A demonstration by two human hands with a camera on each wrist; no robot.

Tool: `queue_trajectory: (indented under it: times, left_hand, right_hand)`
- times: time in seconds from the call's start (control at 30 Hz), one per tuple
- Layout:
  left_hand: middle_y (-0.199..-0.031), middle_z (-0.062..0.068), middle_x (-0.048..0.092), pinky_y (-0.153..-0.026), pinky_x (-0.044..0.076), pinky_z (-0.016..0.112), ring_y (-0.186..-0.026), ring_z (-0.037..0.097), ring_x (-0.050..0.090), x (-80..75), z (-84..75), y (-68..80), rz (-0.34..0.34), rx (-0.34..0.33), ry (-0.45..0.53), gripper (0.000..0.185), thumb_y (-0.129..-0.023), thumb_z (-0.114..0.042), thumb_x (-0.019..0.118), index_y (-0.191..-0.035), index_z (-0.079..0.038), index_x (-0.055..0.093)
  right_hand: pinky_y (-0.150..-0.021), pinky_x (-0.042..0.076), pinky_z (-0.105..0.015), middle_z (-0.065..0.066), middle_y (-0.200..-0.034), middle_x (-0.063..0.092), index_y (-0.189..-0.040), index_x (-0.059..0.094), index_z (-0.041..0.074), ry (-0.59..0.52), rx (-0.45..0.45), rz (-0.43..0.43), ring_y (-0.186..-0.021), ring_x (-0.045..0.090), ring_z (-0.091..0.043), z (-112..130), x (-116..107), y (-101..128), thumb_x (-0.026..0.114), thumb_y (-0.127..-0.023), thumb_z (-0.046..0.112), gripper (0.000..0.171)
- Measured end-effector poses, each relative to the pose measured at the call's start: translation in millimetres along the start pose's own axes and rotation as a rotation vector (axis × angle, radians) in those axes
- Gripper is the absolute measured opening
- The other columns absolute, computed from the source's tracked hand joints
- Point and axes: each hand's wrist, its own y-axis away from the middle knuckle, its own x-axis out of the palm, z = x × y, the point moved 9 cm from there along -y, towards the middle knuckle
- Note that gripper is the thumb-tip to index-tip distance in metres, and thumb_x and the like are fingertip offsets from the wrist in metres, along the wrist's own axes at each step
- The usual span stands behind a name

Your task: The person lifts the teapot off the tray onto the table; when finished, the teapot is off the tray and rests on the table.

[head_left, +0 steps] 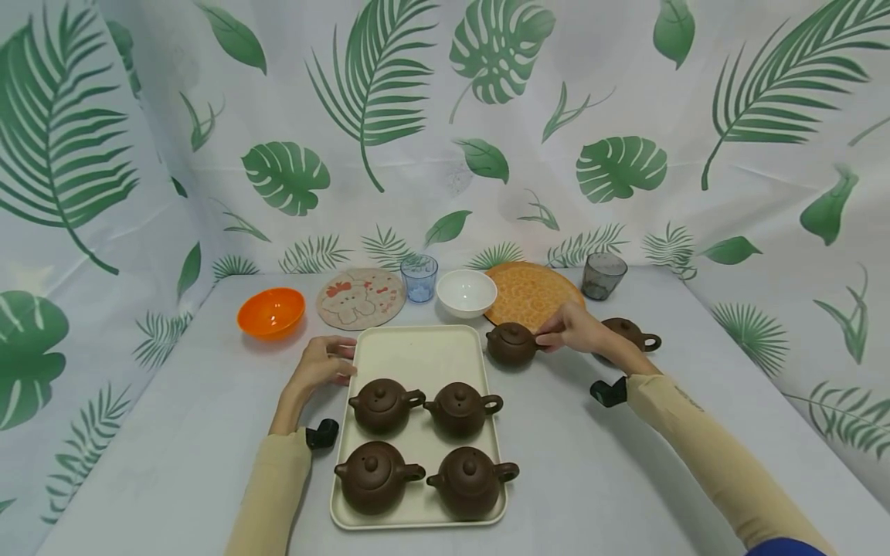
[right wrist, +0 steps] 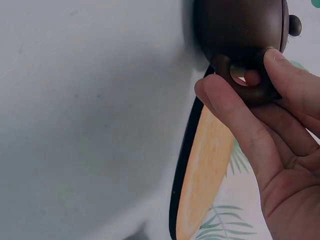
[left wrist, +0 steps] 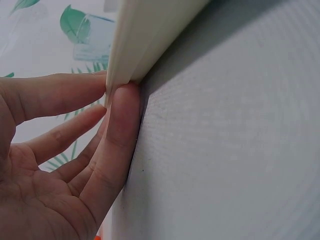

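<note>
A cream tray [head_left: 417, 351] lies in the middle of the table with several brown teapots in its near half. My left hand [head_left: 342, 363] rests at the tray's left rim, its straight fingers [left wrist: 122, 107] touching the tray's edge [left wrist: 145, 35]. Just right of the tray's far corner stands another brown teapot [head_left: 511, 344] on the table. My right hand [head_left: 547, 340] pinches its loop handle [right wrist: 250, 90] between thumb and fingers, below the teapot body [right wrist: 240, 25]. One more brown teapot [head_left: 634, 333] sits behind my right wrist, partly hidden.
Along the back stand an orange bowl [head_left: 271, 311], a round cartoon mat [head_left: 361, 298], a blue glass [head_left: 419, 277], a white bowl [head_left: 466, 292], an orange round mat [head_left: 531, 293] [right wrist: 205, 165] and a grey glass [head_left: 603, 275]. Leaf-printed cloth walls the table.
</note>
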Motion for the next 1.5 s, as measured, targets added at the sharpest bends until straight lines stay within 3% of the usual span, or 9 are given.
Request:
queue_trajectory:
  times: [0.43, 0.63, 0.83, 1.03, 1.17, 1.27, 1.4, 1.5]
  left_hand:
    - [-0.112, 0.027, 0.06, -0.062, 0.061, 0.033, -0.072, 0.018, 0.064, 1.2, 0.6, 0.6, 0.002, -0.01, 0.007, 0.053, -0.073, 0.011, 0.066, -0.126, 0.008, 0.055]
    - [-0.113, 0.028, 0.059, -0.062, 0.061, 0.034, -0.073, 0.019, 0.064, 1.1, -0.5, 1.4, 0.002, -0.008, 0.013, 0.054, -0.073, 0.011, 0.066, -0.125, 0.009, 0.055]
    - [-0.113, 0.028, 0.059, -0.062, 0.061, 0.033, -0.073, 0.019, 0.064, 1.1, 1.4, 1.2, -0.002, -0.02, 0.005, 0.054, -0.073, 0.011, 0.066, -0.126, 0.008, 0.055]
    - [-0.114, 0.027, 0.059, -0.063, 0.061, 0.033, -0.073, 0.019, 0.064, 1.0, 0.9, 0.4, -0.001, -0.021, 0.009, 0.054, -0.073, 0.01, 0.066, -0.126, 0.008, 0.054]
    - [-0.114, 0.027, 0.059, -0.063, 0.061, 0.033, -0.073, 0.018, 0.064, 1.5, 1.1, 0.0, 0.004, -0.02, 0.011, 0.054, -0.074, 0.01, 0.066, -0.127, 0.008, 0.054]
    - [-0.114, 0.027, 0.059, -0.063, 0.061, 0.033, -0.073, 0.018, 0.064, 1.7, 1.3, 0.0, 0.005, -0.018, 0.008, 0.054, -0.074, 0.01, 0.066, -0.127, 0.008, 0.054]
    - [-0.113, 0.027, 0.059, -0.063, 0.061, 0.034, -0.074, 0.018, 0.064, 1.2, 1.2, 0.1, 0.002, -0.016, 0.005, 0.054, -0.074, 0.01, 0.066, -0.126, 0.008, 0.054]
    - [-0.113, 0.028, 0.059, -0.063, 0.061, 0.034, -0.073, 0.018, 0.064, 0.7, 1.0, 0.4, -0.001, -0.016, 0.003, 0.054, -0.074, 0.009, 0.066, -0.126, 0.008, 0.054]
  right_hand:
    - [-0.071, 0.06, -0.038, -0.028, -0.093, 0.069, -0.101, 0.068, -0.015, 0.012, 0.057, -0.013, -0.075, 0.071, -0.033, -8.3, -4.7, 4.6, 0.066, -0.087, 0.001, 0.022]
    - [-0.068, 0.06, -0.033, -0.022, -0.091, 0.072, -0.101, 0.069, -0.012, 0.081, 0.08, -0.026, -0.078, 0.071, -0.03, -6.5, -7.4, 1.0, 0.068, -0.087, 0.006, 0.023]
    - [-0.068, 0.058, -0.028, -0.019, -0.099, 0.072, -0.104, 0.071, -0.005, 0.12, 0.055, -0.19, -0.087, 0.07, -0.028, 15.3, -15.4, -2.7, 0.071, -0.086, 0.011, 0.025]
    - [-0.071, 0.059, -0.026, -0.015, -0.098, 0.073, -0.103, 0.073, -0.002, 0.081, -0.032, -0.217, -0.088, 0.071, -0.025, 53.4, 1.6, -7.3, 0.072, -0.085, 0.014, 0.024]
    - [-0.073, 0.059, -0.026, -0.011, -0.095, 0.074, -0.101, 0.074, 0.0, 0.04, -0.101, -0.176, -0.087, 0.071, -0.02, 76.3, 20.5, -6.2, 0.072, -0.084, 0.012, 0.021]
    - [-0.073, 0.059, -0.026, -0.01, -0.094, 0.074, -0.1, 0.074, -0.001, 0.015, -0.148, -0.069, -0.085, 0.07, -0.016, 90.2, 43.4, -3.2, 0.072, -0.084, 0.012, 0.021]
    - [-0.073, 0.058, -0.024, -0.009, -0.093, 0.074, -0.101, 0.072, -0.005, -0.026, -0.168, 0.069, -0.083, 0.069, -0.011, 97.4, 73.6, 3.5, 0.071, -0.085, 0.012, 0.023]
    - [-0.071, 0.058, -0.023, -0.007, -0.091, 0.074, -0.098, 0.074, -0.002, -0.025, -0.174, 0.095, -0.082, 0.069, -0.009, 97.4, 86.9, 8.1, 0.071, -0.085, 0.013, 0.02]
